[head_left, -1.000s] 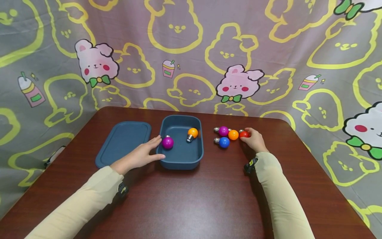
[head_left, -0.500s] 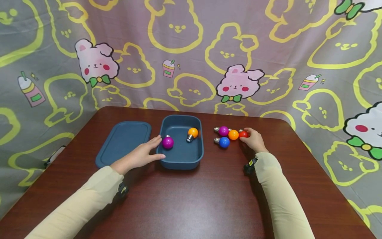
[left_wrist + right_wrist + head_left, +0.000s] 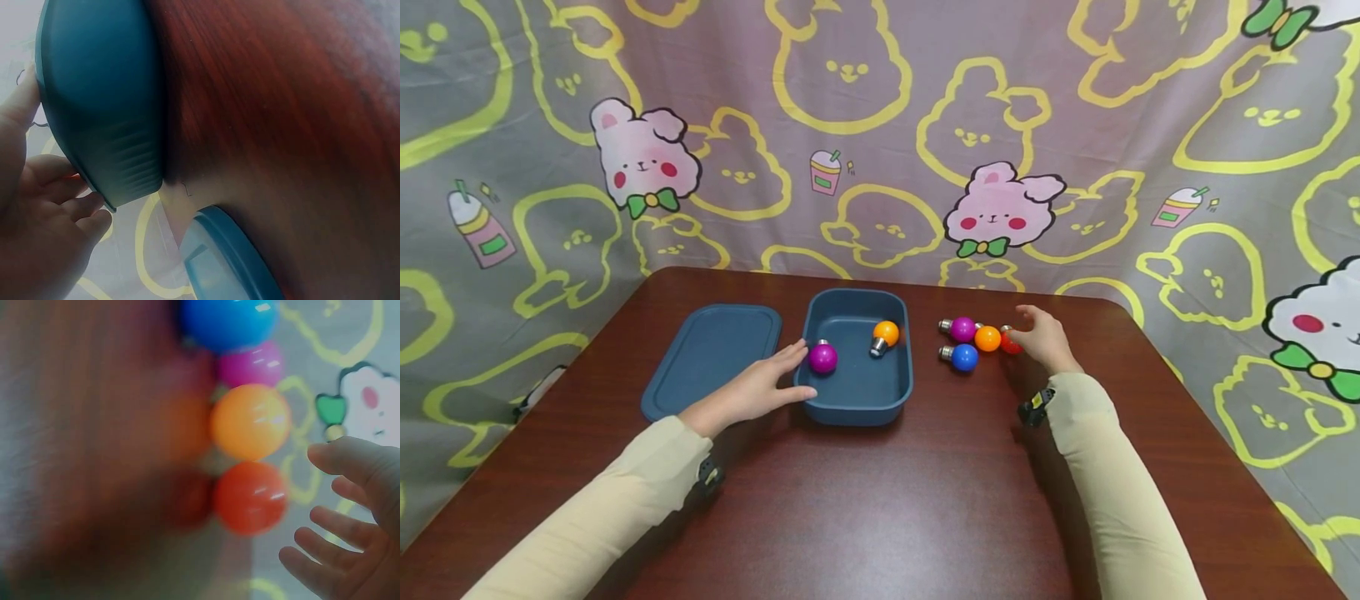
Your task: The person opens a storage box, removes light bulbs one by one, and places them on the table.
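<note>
The red bulb (image 3: pixel 251 498) is lying on the brown table (image 3: pixel 880 508), right next to an orange bulb (image 3: pixel 988 338). The right hand (image 3: pixel 1047 340) is hanging just beside the red one, its fingers and thumb spread apart. A purple bulb (image 3: pixel 964 329) and a blue bulb (image 3: pixel 965 357) are sitting close by. The left hand (image 3: pixel 760 387), also spread, is touching the rim of a dark blue box (image 3: pixel 861 396). Two more bulbs (image 3: pixel 823 359) are lying inside. A flat lid (image 3: pixel 715 358) is resting left of the box.
</note>
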`<control>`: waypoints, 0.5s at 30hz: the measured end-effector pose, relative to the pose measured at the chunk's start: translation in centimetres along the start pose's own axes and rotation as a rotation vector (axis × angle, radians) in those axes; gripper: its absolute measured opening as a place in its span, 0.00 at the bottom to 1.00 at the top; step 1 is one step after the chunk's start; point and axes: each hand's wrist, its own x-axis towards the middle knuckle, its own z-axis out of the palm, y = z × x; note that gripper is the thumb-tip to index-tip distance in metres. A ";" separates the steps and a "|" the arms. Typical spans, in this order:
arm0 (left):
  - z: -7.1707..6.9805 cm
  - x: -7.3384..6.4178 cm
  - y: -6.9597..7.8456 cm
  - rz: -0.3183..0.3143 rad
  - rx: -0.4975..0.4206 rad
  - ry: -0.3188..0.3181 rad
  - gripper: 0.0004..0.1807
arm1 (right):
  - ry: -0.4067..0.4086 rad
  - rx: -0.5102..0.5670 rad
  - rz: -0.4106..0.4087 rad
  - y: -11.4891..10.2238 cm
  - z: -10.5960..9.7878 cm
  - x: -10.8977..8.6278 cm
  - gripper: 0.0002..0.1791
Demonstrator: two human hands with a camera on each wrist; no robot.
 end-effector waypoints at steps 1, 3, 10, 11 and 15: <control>0.0 0.0 0.0 0.000 0.002 0.001 0.42 | 0.009 -0.001 -0.012 -0.5 -0.3 0.1 0.30; 0.0 0.0 0.0 -0.003 0.002 0.000 0.43 | 0.013 -0.002 -0.039 -1.5 -1.0 0.2 0.30; 0.0 0.1 -0.2 0.001 -0.002 -0.004 0.45 | -0.005 0.012 -0.124 -5.9 -1.7 0.6 0.30; 0.0 0.1 -0.2 0.003 -0.002 -0.003 0.45 | -0.013 0.018 -0.135 -6.7 -1.6 0.5 0.30; 0.1 0.1 -0.2 0.008 -0.005 -0.001 0.43 | -0.048 0.041 -0.207 -9.5 -0.8 0.3 0.29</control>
